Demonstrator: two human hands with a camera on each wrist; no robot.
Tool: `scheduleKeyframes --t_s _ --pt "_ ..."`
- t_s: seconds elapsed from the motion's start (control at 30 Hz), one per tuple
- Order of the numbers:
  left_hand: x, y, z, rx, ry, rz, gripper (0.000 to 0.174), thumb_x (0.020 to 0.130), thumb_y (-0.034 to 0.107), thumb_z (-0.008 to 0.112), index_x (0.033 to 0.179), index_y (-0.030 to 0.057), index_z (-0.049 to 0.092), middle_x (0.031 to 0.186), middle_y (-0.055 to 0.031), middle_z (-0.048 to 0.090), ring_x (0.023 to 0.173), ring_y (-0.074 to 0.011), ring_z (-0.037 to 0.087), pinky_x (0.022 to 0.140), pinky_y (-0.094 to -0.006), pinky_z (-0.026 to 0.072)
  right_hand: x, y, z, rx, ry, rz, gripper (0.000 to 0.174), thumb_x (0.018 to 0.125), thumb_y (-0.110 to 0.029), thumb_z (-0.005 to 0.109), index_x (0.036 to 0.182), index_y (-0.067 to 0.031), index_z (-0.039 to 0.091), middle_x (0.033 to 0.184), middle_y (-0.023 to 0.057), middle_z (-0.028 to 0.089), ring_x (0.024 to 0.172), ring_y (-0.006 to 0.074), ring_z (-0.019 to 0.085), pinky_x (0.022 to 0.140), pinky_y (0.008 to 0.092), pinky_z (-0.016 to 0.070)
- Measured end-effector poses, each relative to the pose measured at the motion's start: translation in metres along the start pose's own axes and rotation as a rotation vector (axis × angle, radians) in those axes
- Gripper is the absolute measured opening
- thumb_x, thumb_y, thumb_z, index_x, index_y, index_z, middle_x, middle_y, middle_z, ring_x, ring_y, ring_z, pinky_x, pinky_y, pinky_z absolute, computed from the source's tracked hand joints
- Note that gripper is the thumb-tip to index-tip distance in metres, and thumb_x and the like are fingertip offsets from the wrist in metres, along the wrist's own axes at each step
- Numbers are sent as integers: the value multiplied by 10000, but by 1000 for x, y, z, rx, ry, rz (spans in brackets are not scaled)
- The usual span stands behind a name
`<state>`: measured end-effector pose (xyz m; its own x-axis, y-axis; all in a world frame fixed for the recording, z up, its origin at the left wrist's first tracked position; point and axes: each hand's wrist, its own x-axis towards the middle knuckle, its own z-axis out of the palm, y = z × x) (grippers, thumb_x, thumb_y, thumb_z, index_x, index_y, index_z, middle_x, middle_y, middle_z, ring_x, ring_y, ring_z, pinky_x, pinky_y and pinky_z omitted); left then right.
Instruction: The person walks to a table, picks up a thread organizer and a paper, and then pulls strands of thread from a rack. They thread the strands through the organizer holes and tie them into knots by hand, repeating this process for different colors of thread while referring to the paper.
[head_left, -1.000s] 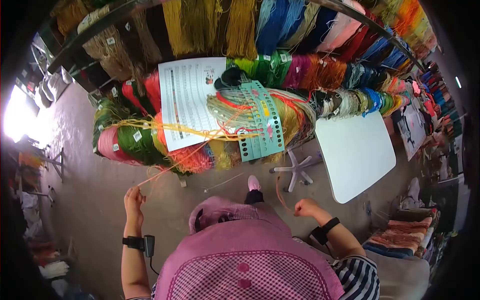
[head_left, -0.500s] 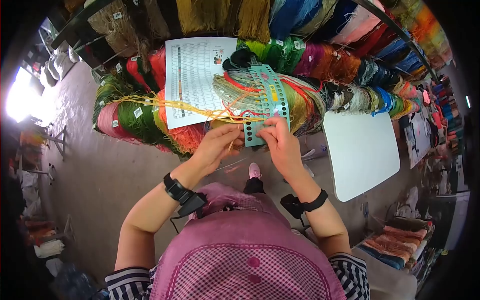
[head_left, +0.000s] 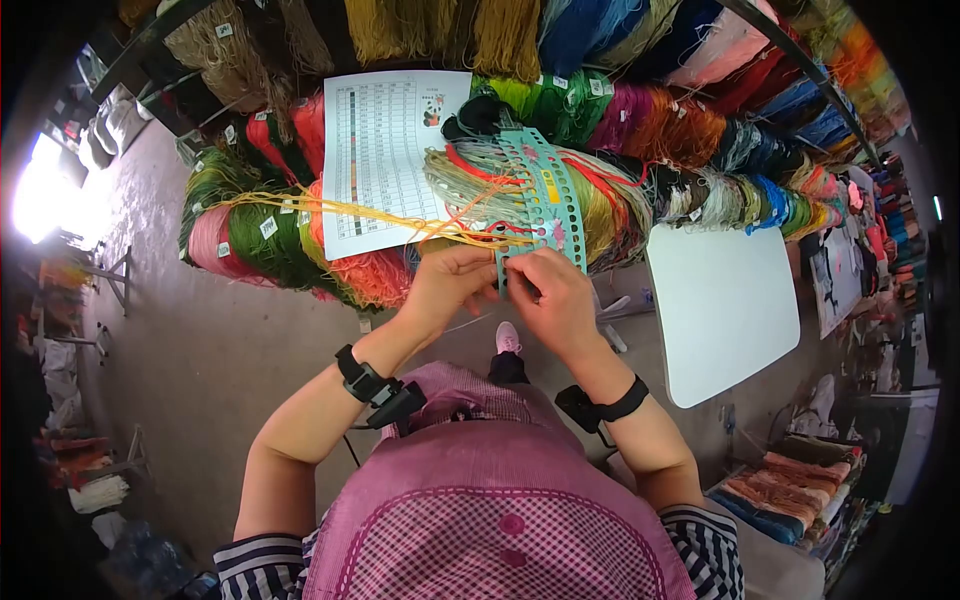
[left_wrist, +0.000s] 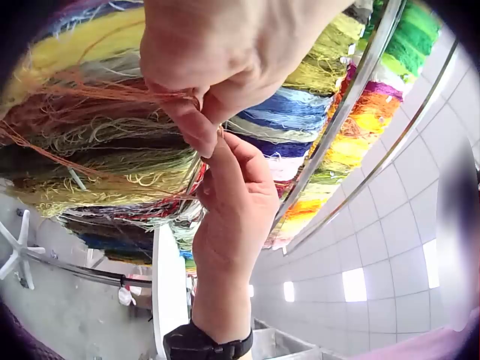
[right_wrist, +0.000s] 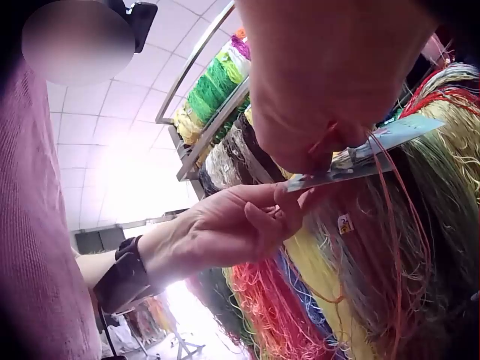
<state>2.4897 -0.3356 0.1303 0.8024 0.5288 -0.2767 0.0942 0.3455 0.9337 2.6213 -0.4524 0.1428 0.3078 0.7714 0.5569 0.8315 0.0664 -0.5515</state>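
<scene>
A teal thread card (head_left: 558, 205) with rows of punched holes lies over the skeins in the head view, bundles of coloured thread looped through it. At its lower end my two hands meet. The left hand (head_left: 452, 283) pinches the card's corner between thumb and finger; the right wrist view has that edge (right_wrist: 304, 182) at its fingertips. Close beside it, my right hand (head_left: 556, 305) has bent fingers pinching fine orange thread (right_wrist: 396, 225) against the card. Strands of this thread hang beneath the hand. Yellow-orange strands (head_left: 380, 216) run leftward from the card.
A printed colour chart (head_left: 375, 150) lies on the skeins left of the card. Skeins hang on metal rails (head_left: 790, 70) behind. A white board (head_left: 722, 315) stands at the right, and a stool base (left_wrist: 22, 251) is on the floor.
Both hands came in from wide apart, the left from drawing out an orange strand, to the card's lower end. Over the last half second the right hand has dropped slightly, nearer the left.
</scene>
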Motion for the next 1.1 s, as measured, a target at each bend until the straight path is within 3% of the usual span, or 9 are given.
scheduleKeyframes --t_s 0.3,0.33,0.4,0.53,0.6,0.77,0.97,1.03,1.1 --pt "-2 1 -11 -6 28 -15 169 910 138 615 1020 22 667 811 -38 667 665 -92 635 476 -208 423 5 -12 -7 141 -186 294 334 712 -93 757 990 -41 578 893 115 641 772 264 651 648 359 517" --pt "-3 1 -17 -5 29 -12 169 910 138 615 1020 22 667 811 -38 667 665 -92 635 476 -208 423 4 -8 -5 112 -178 253 364 708 -96 766 1015 -44 578 859 92 628 696 213 613 606 323 495" --pt "-7 1 -30 -512 -64 -18 145 916 105 584 1005 30 669 782 -25 650 568 -76 564 458 -202 386 3 -3 -4 83 -162 213 393 704 -98 774 1041 -47 577 824 70 615 621 162 575 564 286 472" --pt "-9 22 -21 -561 -308 -131 184 914 109 574 1052 41 675 729 0 612 531 -57 509 447 -200 339 0 -5 -3 0 -166 196 473 701 -96 767 1120 -75 547 927 100 623 758 247 622 634 345 504" --pt "-8 36 5 111 -257 -107 289 922 150 602 1192 53 643 678 38 536 531 -36 479 442 -197 313 2 -5 -3 -15 -111 150 510 702 -105 761 1156 -88 529 985 119 621 864 305 639 690 385 519" --pt "-5 37 -10 172 -277 -17 420 888 126 659 1301 87 591 714 51 550 534 -17 444 457 -187 348 7 -4 -9 -70 -172 67 593 679 -98 762 1216 -128 512 1052 106 612 957 328 614 722 396 516" --pt "7 17 2 261 -339 53 186 854 154 710 1010 58 675 710 72 522 604 -13 460 483 -206 369 11 -9 -8 -33 -163 63 583 668 -88 756 1204 -157 537 1000 79 606 897 303 621 692 388 516" --pt "0 17 -6 284 -256 233 139 840 151 724 860 72 611 695 79 490 618 -14 447 505 -212 364 11 3 -8 -86 -212 36 544 667 -92 761 1172 -156 569 953 65 596 835 264 619 671 357 510" --pt "-26 25 -28 290 -81 198 180 881 210 682 789 91 583 691 77 482 596 -16 411 514 -204 324 11 4 -6 -134 -257 19 505 667 -97 765 1141 -154 602 906 51 586 772 225 617 651 327 504"
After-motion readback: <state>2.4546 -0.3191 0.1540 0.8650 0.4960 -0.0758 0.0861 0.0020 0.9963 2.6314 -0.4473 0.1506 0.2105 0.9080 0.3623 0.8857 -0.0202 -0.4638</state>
